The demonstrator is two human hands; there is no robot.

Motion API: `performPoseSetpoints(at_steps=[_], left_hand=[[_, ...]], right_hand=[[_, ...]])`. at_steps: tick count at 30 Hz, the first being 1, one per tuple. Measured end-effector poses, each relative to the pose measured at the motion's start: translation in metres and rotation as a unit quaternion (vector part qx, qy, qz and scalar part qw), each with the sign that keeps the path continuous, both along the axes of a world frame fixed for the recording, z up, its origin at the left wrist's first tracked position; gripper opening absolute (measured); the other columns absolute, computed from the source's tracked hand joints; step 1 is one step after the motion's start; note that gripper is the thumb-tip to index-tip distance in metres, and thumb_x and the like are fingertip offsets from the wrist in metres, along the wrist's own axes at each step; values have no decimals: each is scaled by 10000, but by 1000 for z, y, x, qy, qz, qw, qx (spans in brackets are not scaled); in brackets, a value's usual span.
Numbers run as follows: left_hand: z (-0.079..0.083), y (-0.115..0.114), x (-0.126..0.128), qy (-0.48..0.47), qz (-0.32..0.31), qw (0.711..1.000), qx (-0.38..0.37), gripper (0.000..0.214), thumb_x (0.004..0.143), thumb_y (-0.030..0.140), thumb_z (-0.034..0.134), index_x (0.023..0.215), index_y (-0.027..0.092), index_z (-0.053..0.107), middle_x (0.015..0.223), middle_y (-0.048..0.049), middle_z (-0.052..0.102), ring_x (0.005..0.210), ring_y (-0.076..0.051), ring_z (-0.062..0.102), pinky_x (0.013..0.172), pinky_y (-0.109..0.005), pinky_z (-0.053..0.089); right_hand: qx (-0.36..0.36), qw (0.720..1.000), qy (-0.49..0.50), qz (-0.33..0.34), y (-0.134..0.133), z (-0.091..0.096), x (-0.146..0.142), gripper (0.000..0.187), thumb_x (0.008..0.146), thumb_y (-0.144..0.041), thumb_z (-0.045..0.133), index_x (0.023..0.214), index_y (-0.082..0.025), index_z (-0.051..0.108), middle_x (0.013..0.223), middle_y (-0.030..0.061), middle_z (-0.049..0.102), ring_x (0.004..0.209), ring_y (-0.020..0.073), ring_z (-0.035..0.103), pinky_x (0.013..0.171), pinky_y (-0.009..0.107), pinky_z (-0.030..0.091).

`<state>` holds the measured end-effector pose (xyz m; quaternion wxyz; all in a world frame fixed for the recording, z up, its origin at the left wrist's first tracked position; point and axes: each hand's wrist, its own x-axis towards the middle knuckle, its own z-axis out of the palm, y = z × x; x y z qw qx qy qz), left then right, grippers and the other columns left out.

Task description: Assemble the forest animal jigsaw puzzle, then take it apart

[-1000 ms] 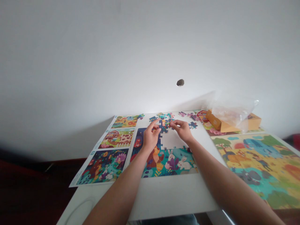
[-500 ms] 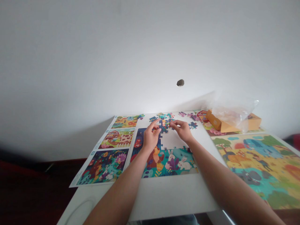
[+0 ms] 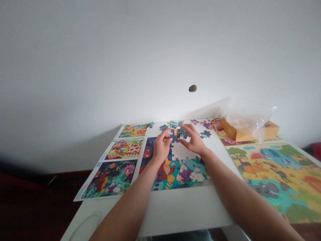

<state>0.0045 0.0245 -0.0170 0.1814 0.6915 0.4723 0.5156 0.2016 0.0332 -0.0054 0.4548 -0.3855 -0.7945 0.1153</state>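
A partly joined jigsaw puzzle [image 3: 193, 170] lies on the white table, its lower part showing rabbits, a bear and plants in teal and dark blue. My left hand [image 3: 162, 145] is over its upper left part, index finger stretched out and thumb apart from it. Beside those fingertips is a small cluster of dark blue pieces [image 3: 176, 133]; contact with it cannot be made out. My right hand [image 3: 194, 142] stands open on the right of this cluster, thumb and index finger spread, with nothing visible between them.
Loose puzzle pieces [image 3: 205, 134] lie toward the wall. On the left is a picture sheet [image 3: 124, 149] with three scenes. At right, an orange box [image 3: 243, 135] under a clear plastic bag [image 3: 250, 117] stands behind a safari puzzle [image 3: 278, 177].
My right hand has spread its fingers and let go of a puzzle piece at the cluster, where it was pinching before. My left hand has hardly moved.
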Motion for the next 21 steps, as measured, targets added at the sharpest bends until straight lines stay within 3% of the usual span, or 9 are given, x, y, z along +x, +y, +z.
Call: performPoseSetpoints(at_steps=[4,16,21], left_hand=[[1,-1,0,0,-4,1000,-1,478,841,113,563,1300,246,572,858,-11,637,807,-137,603,769,-253,504],[1,-1,1,-5,-18,1000,3,470,843,126,570,1295,255,568,839,-1,622,819,-141,595,807,-274,493],[-2,1,-2,33,-2,999,-2,527,823,67,522,1308,269,564,925,-23,662,887,-172,605,892,-338,488]], right_hand=[[37,999,-38,-11,-1,3,0,555,850,-314,638,1382,-299,479,1268,109,475,1194,272,499,1019,433,458],[65,996,-50,-25,0,2,1,469,858,-297,625,1316,-286,524,1218,107,490,1158,267,513,999,436,465],[59,995,-63,-51,3,-1,2,462,831,-330,648,1281,-258,570,1217,115,493,1115,268,517,984,434,460]])
